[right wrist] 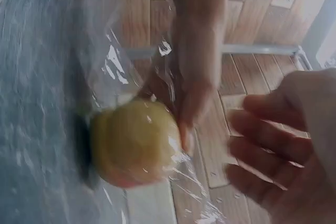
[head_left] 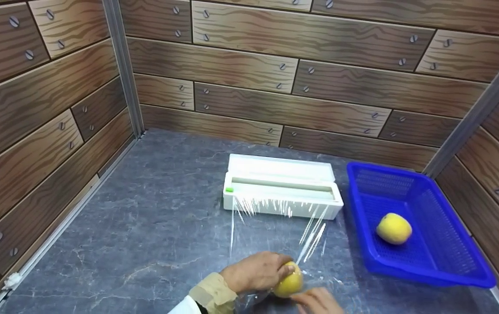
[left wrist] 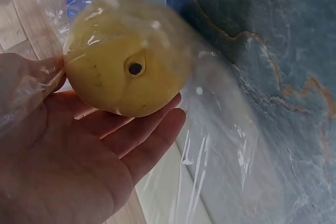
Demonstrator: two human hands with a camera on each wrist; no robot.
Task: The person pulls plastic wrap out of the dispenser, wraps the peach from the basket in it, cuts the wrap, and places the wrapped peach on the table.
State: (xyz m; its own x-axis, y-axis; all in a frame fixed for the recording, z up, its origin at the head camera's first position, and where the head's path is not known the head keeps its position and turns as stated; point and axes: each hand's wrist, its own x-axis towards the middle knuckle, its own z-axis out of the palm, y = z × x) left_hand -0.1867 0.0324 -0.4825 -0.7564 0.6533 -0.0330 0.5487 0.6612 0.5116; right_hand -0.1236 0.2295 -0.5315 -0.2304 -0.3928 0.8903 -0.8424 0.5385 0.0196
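Observation:
A yellow apple (head_left: 289,282) is at the front of the table with clear cling film over it. My left hand (head_left: 256,271) holds it between thumb and fingers; the left wrist view shows the fingertips against the apple's lower side, its dark calyx facing the camera. The film (right wrist: 113,64) stretches from the white dispenser box (head_left: 282,168), lid raised, down to the apple. My right hand (right wrist: 273,150) is beside the apple, with loosely bent fingers and nothing visible between them. The apple is blurred in the right wrist view.
A blue plastic basket (head_left: 432,279) stands on the right, holding another yellow apple (head_left: 394,228). A green piece (head_left: 229,189) sits at the dispenser's left end. Wood-patterned walls (head_left: 240,96) enclose the dark marbled table (head_left: 144,218).

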